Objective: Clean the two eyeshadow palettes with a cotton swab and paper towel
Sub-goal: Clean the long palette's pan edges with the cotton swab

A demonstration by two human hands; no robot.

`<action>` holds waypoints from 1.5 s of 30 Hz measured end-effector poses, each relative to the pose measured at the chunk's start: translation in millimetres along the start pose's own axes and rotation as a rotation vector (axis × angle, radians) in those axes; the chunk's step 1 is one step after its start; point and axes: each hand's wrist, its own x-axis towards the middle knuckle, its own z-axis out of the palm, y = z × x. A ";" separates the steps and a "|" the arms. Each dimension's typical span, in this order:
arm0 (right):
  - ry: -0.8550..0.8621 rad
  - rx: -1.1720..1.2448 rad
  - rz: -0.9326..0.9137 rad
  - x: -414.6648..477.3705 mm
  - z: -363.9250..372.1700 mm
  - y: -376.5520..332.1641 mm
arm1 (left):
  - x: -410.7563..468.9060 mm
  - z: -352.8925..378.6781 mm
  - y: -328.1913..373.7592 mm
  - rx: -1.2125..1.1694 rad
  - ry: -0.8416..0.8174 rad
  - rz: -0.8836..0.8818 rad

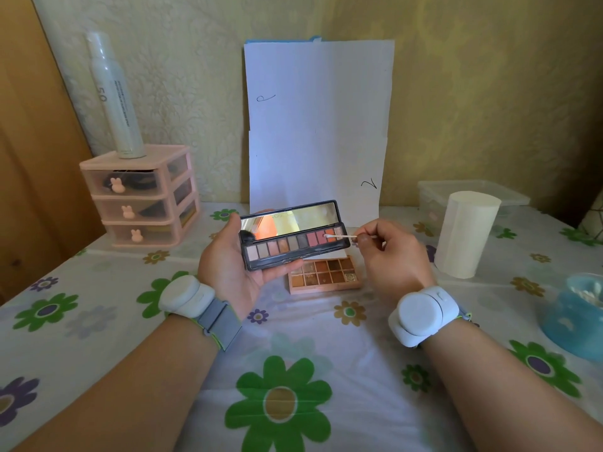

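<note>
The right hand (388, 252) pinches a cotton swab (342, 236) between thumb and fingertips, the stick pointing leftward so its tip rests at the right end of the black palette (293, 247), on or just over the orange-red pans beside the hinge. To do this stroke well, the person would likely keep the tip on the plastic ridges between pans rather than the powder itself, using short light drags (a heavy press could gouge a shade or smear it into its neighbour) and turning the swab as it picks up colour. The left hand (228, 259) cradles that palette from below, palm up, fingers clamped round its left end and back edge, with the mirrored lid standing open and the case lifted clear of the tabletop (98, 321). The second palette (324, 274), a peach case of brown shades, lies flat just below and behind the black palette. A paper towel roll (465, 234) stands upright well right of it.
</note>
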 end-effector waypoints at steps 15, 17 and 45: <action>-0.026 -0.016 0.005 -0.3 1.2 0.2 | 2.1 -1.5 0.7 0.010 -0.014 0.016; -0.004 -0.007 0.005 0.0 1.7 -0.9 | 1.8 -1.2 0.4 0.017 -0.015 0.009; -0.016 -0.014 0.111 4.0 -2.0 2.7 | 1.3 -1.4 0.3 -0.025 0.036 0.010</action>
